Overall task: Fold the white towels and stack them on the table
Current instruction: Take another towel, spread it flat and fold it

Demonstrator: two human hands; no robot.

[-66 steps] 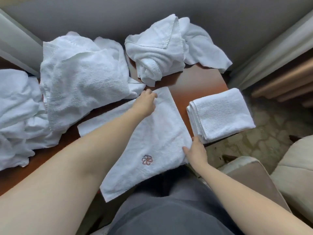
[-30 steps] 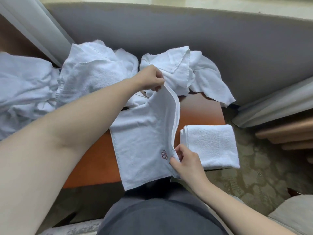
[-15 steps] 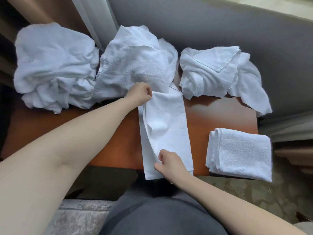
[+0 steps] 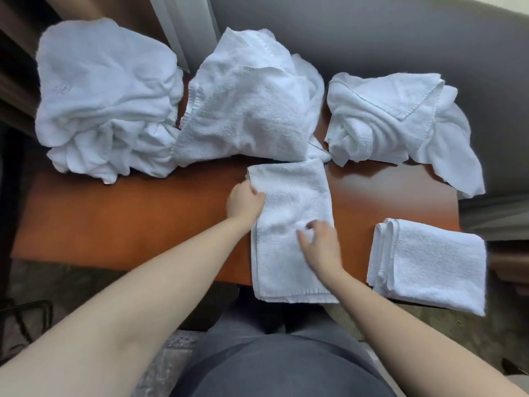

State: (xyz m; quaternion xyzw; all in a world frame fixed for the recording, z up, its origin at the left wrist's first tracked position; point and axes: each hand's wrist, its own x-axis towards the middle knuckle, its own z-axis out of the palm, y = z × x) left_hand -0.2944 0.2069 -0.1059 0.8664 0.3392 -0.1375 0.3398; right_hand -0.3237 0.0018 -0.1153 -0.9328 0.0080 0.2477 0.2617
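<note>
A white towel (image 4: 289, 202), folded in half into a long strip, lies across the middle of the brown table (image 4: 128, 219), its near end hanging over the front edge. My left hand (image 4: 244, 203) rests at the strip's left edge with fingers on the cloth. My right hand (image 4: 319, 243) lies on top of the strip, fingers spread and relaxed. A stack of folded white towels (image 4: 429, 265) sits at the table's right front corner, apart from both hands.
Three heaps of unfolded white towels line the back of the table: left (image 4: 106, 101), middle (image 4: 249, 101) and right (image 4: 395, 118). A grey wall (image 4: 372, 30) rises behind them. My grey-clothed lap (image 4: 274, 368) is below the table's front edge.
The spread towel was lifted by its right edge and folded over to the left into a narrow strip. Both hands have let go of its corners and now rest on the strip.
</note>
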